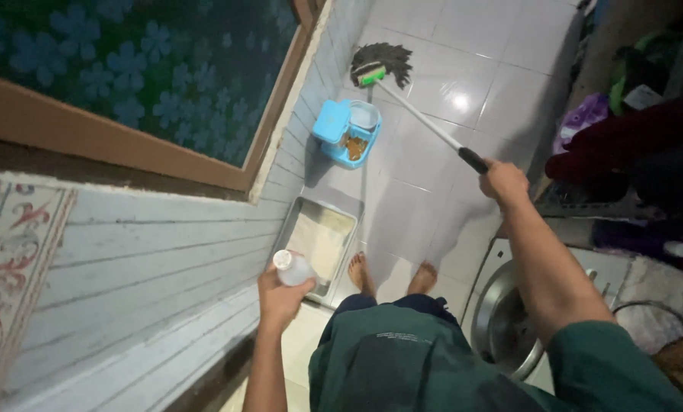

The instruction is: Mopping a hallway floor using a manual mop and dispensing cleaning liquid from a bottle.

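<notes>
My right hand grips the black end of a white mop handle. The dark stringy mop head with a green clamp rests on the white tiled floor far ahead. My left hand holds a small clear bottle with a white cap, close to the wall. My bare feet stand on the tiles just below both hands.
A shallow grey tray with pale filling lies by the wall beside my feet. A blue pet feeder sits farther along the wall. A round metal drum is at right, with piled clothes beyond it.
</notes>
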